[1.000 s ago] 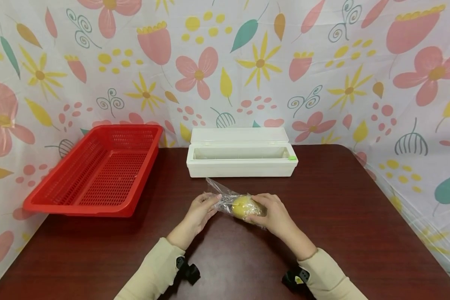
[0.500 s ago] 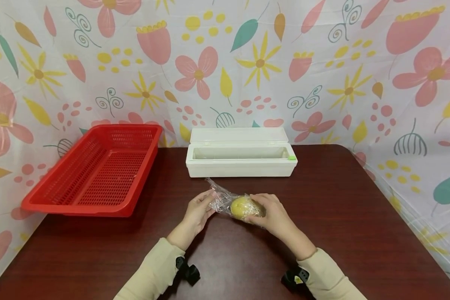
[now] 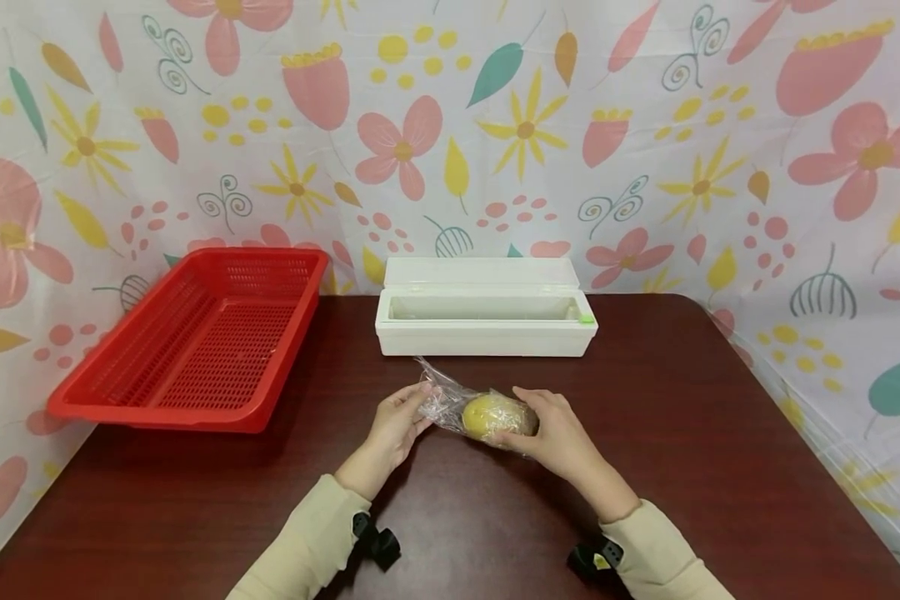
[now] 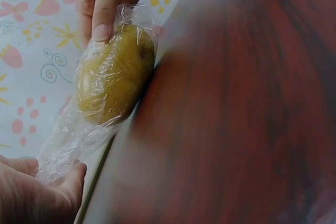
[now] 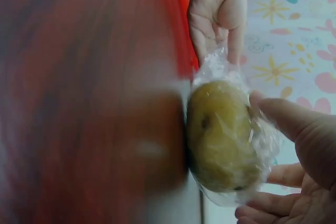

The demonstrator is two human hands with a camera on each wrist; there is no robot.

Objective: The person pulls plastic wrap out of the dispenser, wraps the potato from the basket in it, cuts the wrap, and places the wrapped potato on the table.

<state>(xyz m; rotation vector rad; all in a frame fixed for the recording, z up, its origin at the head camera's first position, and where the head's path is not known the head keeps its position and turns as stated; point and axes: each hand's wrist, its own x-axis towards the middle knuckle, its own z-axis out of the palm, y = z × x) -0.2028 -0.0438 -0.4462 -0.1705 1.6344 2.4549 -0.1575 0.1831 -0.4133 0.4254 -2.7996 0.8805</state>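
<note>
A yellow-brown potato (image 3: 486, 417) wrapped in clear plastic film lies low over the table, in front of the white box. Its film (image 4: 68, 142) stretches out to the left into a bunched tail. My left hand (image 3: 396, 423) pinches that tail between thumb and fingers, apart from the potato itself. Around the potato's right end, my right hand (image 3: 562, 437) holds it, thumb on the near side and fingers on the far side. In the right wrist view, the thumb of the right hand (image 5: 315, 150) touches the film, and some fingertips lie at the potato's end.
A white lidded box (image 3: 487, 340), lid raised at the back, stands behind the hands with a small green piece at its right rim. At left sits a red perforated basket (image 3: 172, 417). The dark wooden table (image 3: 705, 467) meets a floral curtain (image 3: 525, 192) behind.
Between a second and half a second ago, the left hand gathered the film tail tighter and shifted slightly left. The right hand has since moved a little right, showing more of the potato.
</note>
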